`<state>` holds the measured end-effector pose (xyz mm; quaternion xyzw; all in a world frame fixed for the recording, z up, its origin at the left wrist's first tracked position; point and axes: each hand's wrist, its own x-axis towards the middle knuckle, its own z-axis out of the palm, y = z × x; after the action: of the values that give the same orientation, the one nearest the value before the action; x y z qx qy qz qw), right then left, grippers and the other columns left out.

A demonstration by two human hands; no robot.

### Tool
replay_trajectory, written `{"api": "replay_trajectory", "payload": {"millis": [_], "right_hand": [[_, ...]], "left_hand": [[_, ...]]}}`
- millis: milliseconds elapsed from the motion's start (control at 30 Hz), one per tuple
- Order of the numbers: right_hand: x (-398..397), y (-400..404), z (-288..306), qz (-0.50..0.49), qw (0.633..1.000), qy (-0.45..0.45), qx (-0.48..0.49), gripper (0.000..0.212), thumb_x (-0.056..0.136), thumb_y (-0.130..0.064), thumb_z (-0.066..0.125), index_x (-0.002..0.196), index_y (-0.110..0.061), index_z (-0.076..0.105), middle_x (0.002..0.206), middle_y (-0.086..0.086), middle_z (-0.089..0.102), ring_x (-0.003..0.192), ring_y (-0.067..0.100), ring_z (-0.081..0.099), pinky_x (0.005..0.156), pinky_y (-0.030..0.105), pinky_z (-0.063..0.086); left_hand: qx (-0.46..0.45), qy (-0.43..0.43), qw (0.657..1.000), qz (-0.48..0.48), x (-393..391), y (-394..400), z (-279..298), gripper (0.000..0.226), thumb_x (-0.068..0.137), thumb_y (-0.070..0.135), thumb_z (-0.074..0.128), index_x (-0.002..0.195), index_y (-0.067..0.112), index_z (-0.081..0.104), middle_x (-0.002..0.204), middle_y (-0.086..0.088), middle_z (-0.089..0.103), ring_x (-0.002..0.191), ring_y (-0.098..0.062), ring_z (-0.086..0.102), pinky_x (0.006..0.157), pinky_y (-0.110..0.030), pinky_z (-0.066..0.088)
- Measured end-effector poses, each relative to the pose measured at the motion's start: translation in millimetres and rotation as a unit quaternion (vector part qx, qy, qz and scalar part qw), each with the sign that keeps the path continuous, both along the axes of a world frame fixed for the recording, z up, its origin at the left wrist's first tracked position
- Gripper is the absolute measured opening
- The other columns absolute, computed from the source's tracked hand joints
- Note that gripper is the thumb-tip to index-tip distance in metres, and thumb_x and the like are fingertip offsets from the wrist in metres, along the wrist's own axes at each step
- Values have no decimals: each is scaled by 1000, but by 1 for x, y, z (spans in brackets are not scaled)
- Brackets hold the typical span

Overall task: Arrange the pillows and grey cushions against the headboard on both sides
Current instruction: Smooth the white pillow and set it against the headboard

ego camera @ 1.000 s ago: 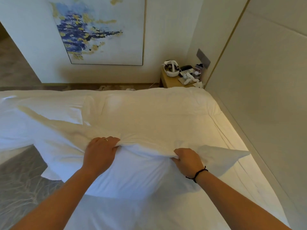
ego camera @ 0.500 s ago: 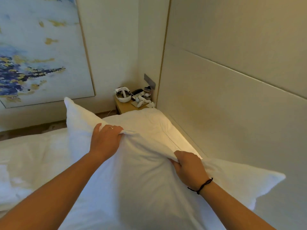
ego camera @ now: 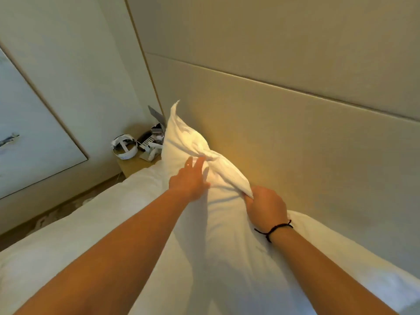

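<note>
White pillow (ego camera: 218, 223) stands w/ its top edge vs headboard (ego camera: 295, 137), R hand (ego camera: 266, 206) fingers bunched tight on a fold of that edge, L hand (ego camera: 189, 179) fingers spread flat on pillow just L of the fold, bed (ego camera: 68, 235) below both.

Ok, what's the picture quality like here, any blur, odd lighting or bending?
Head view: warm yellow glow on the headboard beside the pillow; left hand motion-blurred at the fingers, right hand sharper; arms cast shadows on the pillow; wide lens bows the headboard seams; nightstand clutter soft.
</note>
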<state>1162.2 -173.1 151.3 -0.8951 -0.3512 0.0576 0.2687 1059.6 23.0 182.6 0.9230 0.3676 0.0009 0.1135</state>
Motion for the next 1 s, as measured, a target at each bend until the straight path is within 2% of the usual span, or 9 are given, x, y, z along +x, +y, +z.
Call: {"api": "replay_trajectory", "payload": {"millis": [100,233,367,433,567,667,767,900,1000], "right_hand": [[48,2,-50,29,993,57,-104,27,98,-37,46,91,-15,61,96,9,65,86,29,58,64,32,38],[54,-16,-98,24,994,7,-106,28,97,-45,40,94,-24,57,90,-1,61,83,23,59,60,32,39],[47,-23,-97,20,998,-33,-54,25,97,-45,41,106,-28,57,92,-3,62,83,23,60,65,34,47],[42,-29,-91,26,998,-30,-49,27,97,-42,44,117,-27,55,100,-1,63,90,23,60,75,37,50],[20,-31,-77,56,994,-78,-58,39,93,-42,53,128,-26,49,117,0,60,107,23,56,92,36,46],[-13,-18,-60,102,992,-73,-19,40,90,-39,59,127,-25,54,121,-1,62,111,23,56,95,37,45],[-59,3,-50,170,985,-12,-4,36,92,-40,58,124,-24,60,124,-4,63,111,21,58,95,36,45],[-126,38,-54,288,957,6,-43,35,95,-41,53,127,-27,58,130,-8,60,116,17,56,99,34,42],[-189,69,-60,376,925,-9,-53,35,96,-41,51,128,-27,56,130,-8,59,115,17,56,98,34,42]], "left_hand": [[-65,123,988,-70,12,-40,-76,104,81,62,67,151,47,-9,166,0,-8,144,-33,34,106,-53,38],[-51,138,987,-71,9,-82,-146,102,80,74,55,146,48,-18,165,-2,-18,146,-38,26,106,-57,37],[-22,127,989,-74,10,-84,-151,98,81,79,46,148,46,-16,165,-2,-14,148,-37,21,110,-56,35],[-26,125,989,-79,9,-83,-142,93,82,78,44,149,45,-12,166,-2,-9,147,-35,26,109,-53,36],[-76,84,992,-57,-11,-90,-124,75,90,66,46,149,44,5,167,2,5,144,-28,33,108,-47,39],[-111,63,992,-22,-50,-97,-119,64,94,63,44,150,40,24,160,8,30,141,-21,39,109,-41,38],[-146,53,987,36,-117,-99,-117,46,93,62,45,135,42,47,137,13,57,120,-15,57,96,-35,46],[-169,38,970,168,-240,-94,-119,35,94,57,48,123,42,58,122,18,64,107,-8,60,87,-29,46],[-163,-4,935,313,-343,-98,-120,28,95,53,50,117,40,61,115,19,66,101,-6,61,84,-25,46]]}}
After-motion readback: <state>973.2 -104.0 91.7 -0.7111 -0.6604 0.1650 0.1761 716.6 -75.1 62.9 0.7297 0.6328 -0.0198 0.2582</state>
